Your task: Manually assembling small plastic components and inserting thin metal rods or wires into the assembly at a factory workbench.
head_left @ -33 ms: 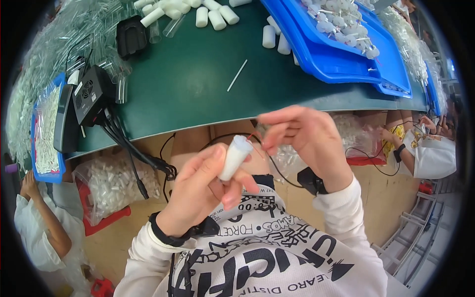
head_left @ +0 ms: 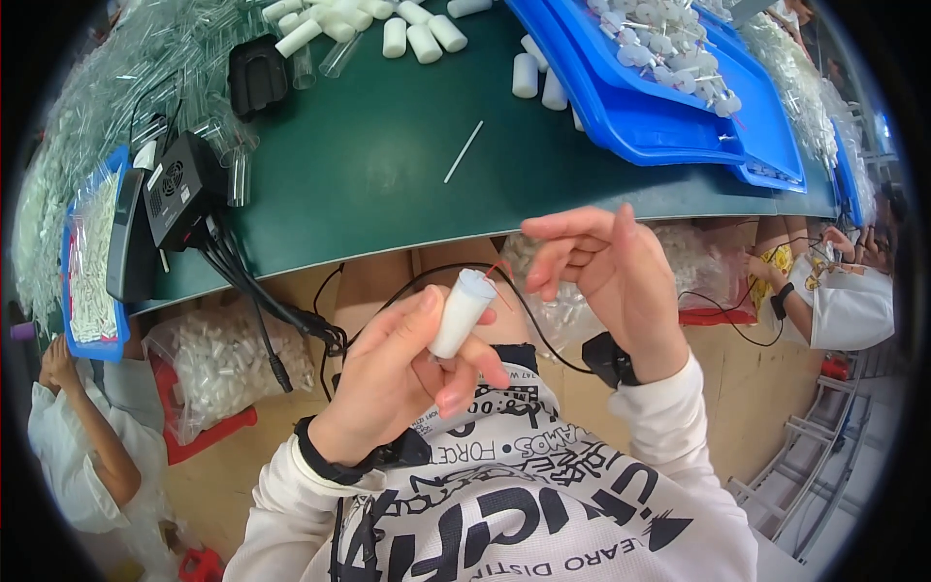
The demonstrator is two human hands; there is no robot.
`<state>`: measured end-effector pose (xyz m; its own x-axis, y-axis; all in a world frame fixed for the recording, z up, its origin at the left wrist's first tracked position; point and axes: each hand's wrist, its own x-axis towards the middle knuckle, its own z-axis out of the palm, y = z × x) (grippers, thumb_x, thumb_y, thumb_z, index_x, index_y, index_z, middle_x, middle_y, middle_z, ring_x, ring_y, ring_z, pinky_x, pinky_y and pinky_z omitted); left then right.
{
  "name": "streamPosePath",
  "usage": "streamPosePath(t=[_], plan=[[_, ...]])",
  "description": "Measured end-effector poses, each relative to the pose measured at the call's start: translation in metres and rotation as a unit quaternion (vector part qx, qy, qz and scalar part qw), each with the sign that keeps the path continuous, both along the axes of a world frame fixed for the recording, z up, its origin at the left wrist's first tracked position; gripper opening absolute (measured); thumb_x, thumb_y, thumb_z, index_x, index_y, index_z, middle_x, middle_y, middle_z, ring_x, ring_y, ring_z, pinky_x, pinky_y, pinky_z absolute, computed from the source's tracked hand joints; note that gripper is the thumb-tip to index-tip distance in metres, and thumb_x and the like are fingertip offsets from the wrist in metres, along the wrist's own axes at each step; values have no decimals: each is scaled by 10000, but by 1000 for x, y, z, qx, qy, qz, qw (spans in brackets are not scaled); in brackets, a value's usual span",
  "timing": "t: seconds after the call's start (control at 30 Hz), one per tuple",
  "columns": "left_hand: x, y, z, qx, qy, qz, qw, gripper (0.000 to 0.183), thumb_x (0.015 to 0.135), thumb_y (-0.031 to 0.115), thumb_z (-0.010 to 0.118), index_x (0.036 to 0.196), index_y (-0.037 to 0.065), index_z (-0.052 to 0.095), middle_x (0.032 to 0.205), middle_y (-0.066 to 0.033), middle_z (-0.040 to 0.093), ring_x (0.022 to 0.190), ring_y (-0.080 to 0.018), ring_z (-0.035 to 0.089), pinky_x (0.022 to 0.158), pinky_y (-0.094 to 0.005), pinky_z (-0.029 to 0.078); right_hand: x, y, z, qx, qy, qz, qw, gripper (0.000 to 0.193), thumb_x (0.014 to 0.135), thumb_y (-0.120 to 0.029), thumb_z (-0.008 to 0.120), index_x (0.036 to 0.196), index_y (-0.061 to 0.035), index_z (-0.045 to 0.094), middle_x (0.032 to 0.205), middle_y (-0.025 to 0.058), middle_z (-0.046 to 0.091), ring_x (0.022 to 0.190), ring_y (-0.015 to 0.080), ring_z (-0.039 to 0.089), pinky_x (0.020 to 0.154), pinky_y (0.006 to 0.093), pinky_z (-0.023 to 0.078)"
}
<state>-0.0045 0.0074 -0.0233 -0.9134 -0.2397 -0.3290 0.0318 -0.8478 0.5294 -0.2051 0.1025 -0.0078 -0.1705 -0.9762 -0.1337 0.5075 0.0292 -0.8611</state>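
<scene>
My left hand [head_left: 383, 373] grips a white foam cylinder [head_left: 459, 325] below the table's front edge, tilted a little with its upper end toward the right. A pale round cap sits at that end, and thin red wires [head_left: 501, 268] stick out beside it. Whether a clear tube surrounds the foam I cannot tell. To the right of the wires hovers my right hand [head_left: 621, 276], its fingers apart and nothing in them. A thin white stick [head_left: 464, 151] lies on the green table [head_left: 369, 165] beyond both hands.
White foam cylinders [head_left: 424, 44] and a heap of clear tubes [head_left: 107, 78] lie at the back. Blue trays [head_left: 659, 145] hold small white wired parts at the right. A black device [head_left: 179, 189] with cables stands left. Bagged white pieces [head_left: 233, 364] sit below; other people work on both sides.
My right hand has drawn slightly away from the wires, its fingers spreading and the thumb lifting. The left hand keeps hold of the cylinder almost in place.
</scene>
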Motion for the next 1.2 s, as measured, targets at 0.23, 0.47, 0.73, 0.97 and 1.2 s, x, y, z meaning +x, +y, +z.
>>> streamPosePath(t=[0.23,0.47,0.73,0.97,1.2], plan=[[-13,9,-5,-37,22,-69,997,471,996,368,244,1151,-16,469,786,-195,620,521,-109,437,520,-224,393,48,19,-29,-50,112,-76,989,311,861,-48,582,1158,26,523,993,89,589,863,114,578,710,247,474],[-9,31,-3,-308,-15,-75,948,329,857,122,511,1134,-55,528,911,-153,650,708,-129,574,639,-220,425,60,60,-51,33,-93,-125,987,213,892,-110,554,1078,-7,563,1051,72,594,947,130,555,832,288,451],[-23,48,-16,-463,-49,-165,869,239,856,36,548,1081,-45,556,862,-62,687,703,-84,614,582,-196,437,68,99,-85,43,-103,-143,983,271,921,-190,534,1100,13,550,1039,59,591,947,133,568,833,291,466],[-47,51,-17,-561,-173,-184,788,265,908,158,525,1101,-24,511,860,-83,656,689,-91,567,623,-215,455,27,101,-114,54,-96,-275,955,213,883,-114,577,1070,-16,561,964,54,622,850,121,596,751,258,496],[-28,35,-6,-566,-169,-159,791,290,866,191,606,1082,4,551,872,-67,651,731,-89,595,658,-221,478,-106,134,-288,413,475,-353,692,393,721,-312,630,898,37,591,781,232,631,778,394,612,708,430,480]])
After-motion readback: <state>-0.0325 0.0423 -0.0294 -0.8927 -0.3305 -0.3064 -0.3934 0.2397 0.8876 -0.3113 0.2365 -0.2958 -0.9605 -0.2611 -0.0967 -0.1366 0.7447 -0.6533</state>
